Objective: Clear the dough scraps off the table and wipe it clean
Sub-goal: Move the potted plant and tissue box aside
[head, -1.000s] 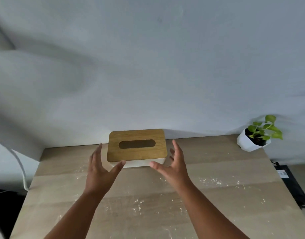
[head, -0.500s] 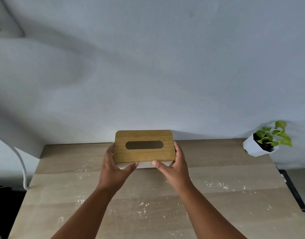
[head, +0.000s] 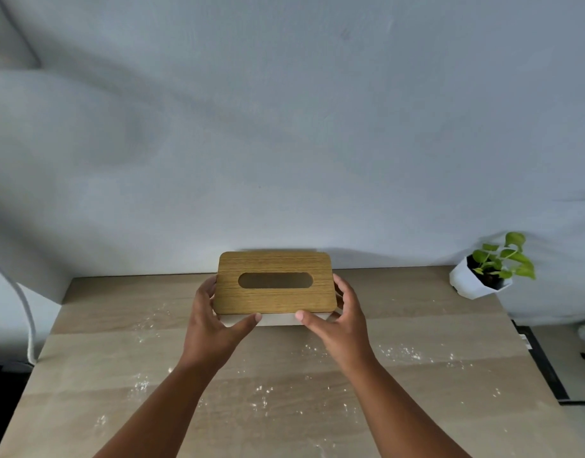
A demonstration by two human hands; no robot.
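At the far left a white cable [head: 26, 322] hangs past the edge of the table [head: 86, 365]. Your left hand [head: 211, 322] grips the left end of the tissue box [head: 274, 285], fingers curled round its side and thumb pressed against the white front. The box sits at the back of the table, against the wall, its wooden lid level and no tissue showing through the slot. Your right hand [head: 337, 322] grips the right end the same way. White scraps [head: 261, 395] and flour lie scattered over the table in front of the box, between and beside your forearms, none cleared yet. Further right a potted plant [head: 489, 269] stands in the back corner. If you lift by the lid alone, it may come off and the base drop; dragging the box forward would smear the scraps.
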